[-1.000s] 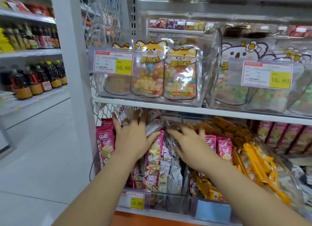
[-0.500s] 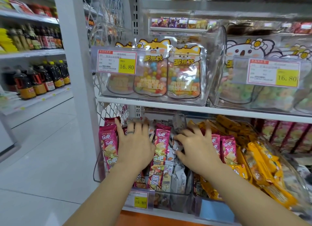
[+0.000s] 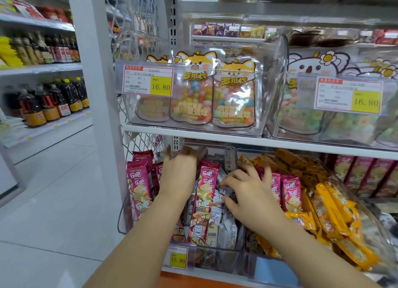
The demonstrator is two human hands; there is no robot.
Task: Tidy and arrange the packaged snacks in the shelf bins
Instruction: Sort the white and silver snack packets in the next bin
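A clear shelf bin (image 3: 217, 250) on the lower shelf holds upright pink snack packs (image 3: 139, 187) and grey-white packets (image 3: 225, 227). One tall pink pack (image 3: 204, 198) stands between my hands. My left hand (image 3: 178, 176) lies on the packs left of it, its blurred fingers reaching toward the back of the bin. My right hand (image 3: 247, 193) rests with fingers spread on the packets to the right, beside more pink packs (image 3: 290, 189). Neither hand grips a pack.
A neighbouring bin of yellow-orange packs (image 3: 336, 203) sits to the right. The white shelf board (image 3: 237, 138) hangs low over my fingers, carrying clear bins of candy bags (image 3: 233, 96). A yellow 15.80 price tag (image 3: 177, 259) marks the bin front. Sauce bottles (image 3: 51, 102) line the far-left aisle.
Both hands have drawn back from under the shelf board. A tall pink pack that lay tilted now stands upright between them.
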